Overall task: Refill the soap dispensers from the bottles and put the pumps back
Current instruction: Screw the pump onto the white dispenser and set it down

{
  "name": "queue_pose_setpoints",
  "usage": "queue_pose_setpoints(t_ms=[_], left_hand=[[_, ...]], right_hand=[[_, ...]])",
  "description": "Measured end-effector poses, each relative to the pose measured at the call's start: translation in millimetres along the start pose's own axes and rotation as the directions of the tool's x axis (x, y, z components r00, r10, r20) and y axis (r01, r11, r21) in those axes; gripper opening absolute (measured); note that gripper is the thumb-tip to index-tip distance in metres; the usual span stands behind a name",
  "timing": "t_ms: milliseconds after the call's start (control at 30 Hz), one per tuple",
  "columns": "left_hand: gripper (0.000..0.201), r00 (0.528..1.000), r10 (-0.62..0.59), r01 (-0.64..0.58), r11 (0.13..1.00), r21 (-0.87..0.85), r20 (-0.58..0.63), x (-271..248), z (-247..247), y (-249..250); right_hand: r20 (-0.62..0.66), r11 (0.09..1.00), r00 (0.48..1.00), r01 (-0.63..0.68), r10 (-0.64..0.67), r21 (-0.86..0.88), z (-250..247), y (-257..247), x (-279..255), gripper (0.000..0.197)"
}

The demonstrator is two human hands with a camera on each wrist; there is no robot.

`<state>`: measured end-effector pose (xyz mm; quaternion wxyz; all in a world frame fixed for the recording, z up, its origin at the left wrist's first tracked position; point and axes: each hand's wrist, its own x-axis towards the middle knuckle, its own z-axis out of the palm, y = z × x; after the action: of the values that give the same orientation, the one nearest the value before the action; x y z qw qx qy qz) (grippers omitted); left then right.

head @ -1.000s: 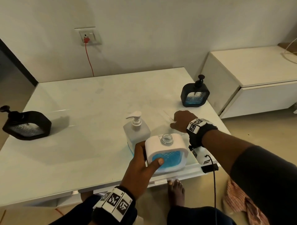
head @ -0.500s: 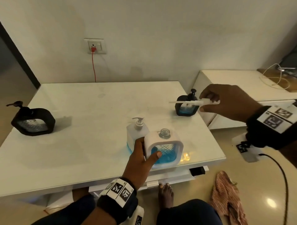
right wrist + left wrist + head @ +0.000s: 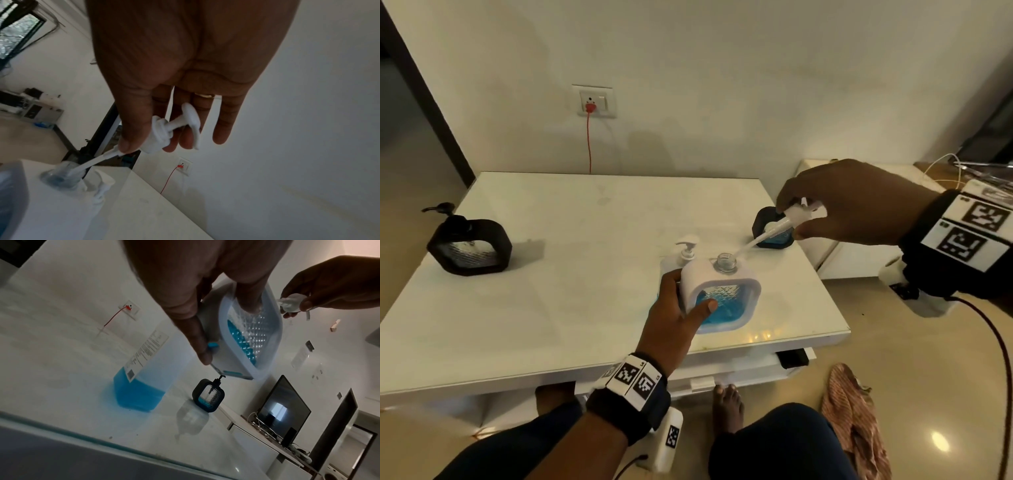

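Putting the pump back into the white dispenser

The white dispenser [image 3: 719, 294], part full of blue soap, stands near the front edge of the desk [image 3: 551, 301], its glass neck [image 3: 725, 263] open. Our left hand [image 3: 678, 318] curls round its side to steady it; our right hand [image 3: 852, 205] pinches the white pump [image 3: 792, 219], dip tube slanting down to the neck. We should straighten the tube before lowering (it looks bendy), then screw the collar down. The refill bottle [image 3: 141, 382] stands just behind.
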<state>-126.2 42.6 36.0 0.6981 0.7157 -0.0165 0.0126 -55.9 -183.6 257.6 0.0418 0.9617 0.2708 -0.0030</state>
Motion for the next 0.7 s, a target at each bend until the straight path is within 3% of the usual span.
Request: queue_pose_setpoints(t_ms=[200, 467, 600, 700], left_hand=[[0.048, 0.999, 0.027, -0.029, 0.998, 0.056, 0.035, 1, -5, 2], [0.045, 0.999, 0.045, -0.045, 0.997, 0.066, -0.004, 6, -8, 3], [0.04, 0.999, 0.051, -0.051, 0.997, 0.055, -0.003, 6, -11, 2], [0.043, 0.998, 0.056, -0.056, 0.998, 0.005, -0.022, 6, -15, 4]], right_hand=[[0.087, 0.986, 0.987, 0.14, -0.132, -0.09, 7, -30, 19, 0.035], [0.196, 0.928, 0.924, 0.354, -0.328, -0.117, 37, -69, 42, 0.04], [0.133, 0.938, 0.928, 0.342, -0.347, 0.058, 31, -69, 43, 0.054], [0.016, 0.93, 0.965, 0.247, -0.261, 0.272, 21, -55, 36, 0.064]])
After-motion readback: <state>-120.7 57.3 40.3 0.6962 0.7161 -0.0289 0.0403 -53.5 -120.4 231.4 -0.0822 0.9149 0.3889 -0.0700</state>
